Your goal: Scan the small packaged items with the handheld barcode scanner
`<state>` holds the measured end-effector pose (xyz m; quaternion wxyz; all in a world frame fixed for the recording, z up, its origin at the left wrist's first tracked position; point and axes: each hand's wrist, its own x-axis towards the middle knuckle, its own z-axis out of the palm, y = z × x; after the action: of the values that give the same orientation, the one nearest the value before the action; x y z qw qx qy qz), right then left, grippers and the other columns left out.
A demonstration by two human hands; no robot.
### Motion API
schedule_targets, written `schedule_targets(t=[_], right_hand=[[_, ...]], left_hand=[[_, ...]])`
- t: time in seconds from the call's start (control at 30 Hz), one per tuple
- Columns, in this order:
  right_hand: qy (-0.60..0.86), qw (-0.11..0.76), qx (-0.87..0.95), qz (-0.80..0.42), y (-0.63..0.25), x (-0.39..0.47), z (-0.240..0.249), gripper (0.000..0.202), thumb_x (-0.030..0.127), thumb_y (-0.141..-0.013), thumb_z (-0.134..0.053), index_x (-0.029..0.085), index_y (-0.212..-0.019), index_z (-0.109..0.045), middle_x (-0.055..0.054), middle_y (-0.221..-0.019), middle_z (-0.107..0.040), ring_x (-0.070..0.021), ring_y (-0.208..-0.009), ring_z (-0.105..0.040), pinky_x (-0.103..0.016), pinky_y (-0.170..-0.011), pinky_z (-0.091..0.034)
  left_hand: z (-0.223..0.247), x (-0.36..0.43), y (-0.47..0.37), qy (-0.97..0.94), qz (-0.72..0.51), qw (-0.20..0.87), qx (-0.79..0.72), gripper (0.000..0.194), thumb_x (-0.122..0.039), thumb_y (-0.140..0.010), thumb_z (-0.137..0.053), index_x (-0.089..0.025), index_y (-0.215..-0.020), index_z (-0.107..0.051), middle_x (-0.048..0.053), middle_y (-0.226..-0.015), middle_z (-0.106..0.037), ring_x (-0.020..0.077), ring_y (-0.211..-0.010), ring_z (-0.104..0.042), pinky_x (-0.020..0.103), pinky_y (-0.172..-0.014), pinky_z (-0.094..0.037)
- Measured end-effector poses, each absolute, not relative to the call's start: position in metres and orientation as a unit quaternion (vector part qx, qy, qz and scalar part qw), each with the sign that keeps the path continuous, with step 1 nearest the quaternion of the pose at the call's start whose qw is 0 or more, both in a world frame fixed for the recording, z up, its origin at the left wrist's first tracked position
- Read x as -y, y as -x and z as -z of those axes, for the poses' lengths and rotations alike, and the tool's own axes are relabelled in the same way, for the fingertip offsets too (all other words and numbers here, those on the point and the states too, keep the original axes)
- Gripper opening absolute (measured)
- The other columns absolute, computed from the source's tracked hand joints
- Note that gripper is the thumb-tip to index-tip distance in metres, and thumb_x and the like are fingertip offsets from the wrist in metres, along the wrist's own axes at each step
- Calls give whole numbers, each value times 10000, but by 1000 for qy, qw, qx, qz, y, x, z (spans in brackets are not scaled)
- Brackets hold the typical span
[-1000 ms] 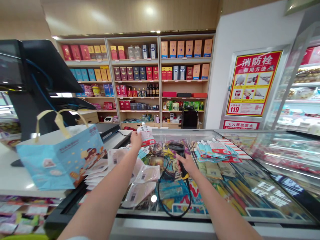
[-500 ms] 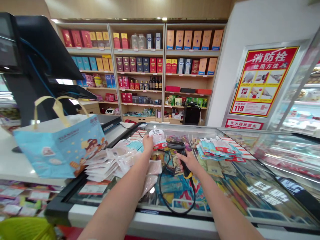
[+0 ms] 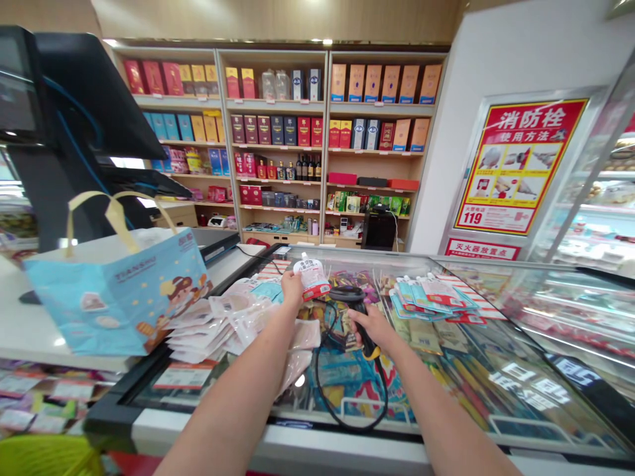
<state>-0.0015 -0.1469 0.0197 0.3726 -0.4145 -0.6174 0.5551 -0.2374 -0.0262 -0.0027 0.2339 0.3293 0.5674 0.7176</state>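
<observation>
- Left hand (image 3: pixel 292 288) is clamped on a spouted pouch (image 3: pixel 312 279) over the glass-topped freezer (image 3: pixel 223 426), spout up, long axis pretty much upright, leaning a bit left.
- Right hand (image 3: pixel 371 328)'s wrapped round the barcode scanner (image 3: pixel 346 293), head end toward the pouch, handle slanting down-right.

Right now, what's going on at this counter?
The left hand holds up a spouted pouch, while the right hand grips a corded scanner whose head is close to it. Both are over a glass-topped freezer. White packets lie on the left, near a blue bag, and more pouches are piled on the right.
</observation>
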Motion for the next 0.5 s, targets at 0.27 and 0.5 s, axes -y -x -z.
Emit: schedule_targets(t=[0.27, 0.5], right_hand=[[413, 413, 574, -574, 1, 147, -28, 346, 494, -658, -656, 200, -692, -477, 69, -458, -519, -92, -332, -470, -222, -340, -432], [429, 480, 526, -556, -45, 151, -56, 339, 458, -671, -678, 201, -701, -458, 69, -479, -527, -86, -340, -471, -219, -333, -429]], left_hand=[[-13, 34, 222, -310, -706, 312, -556, 79, -222, -681, -574, -152, -714, -557, -16, -558, -546, 155, -584, -592, 286, -583, -495], [-45, 21, 151, -347, -666, 431, -501, 133, -102, -671, -605, -131, -798, -580, 12, -584, -611, 166, -564, -626, 305, -572, -513]])
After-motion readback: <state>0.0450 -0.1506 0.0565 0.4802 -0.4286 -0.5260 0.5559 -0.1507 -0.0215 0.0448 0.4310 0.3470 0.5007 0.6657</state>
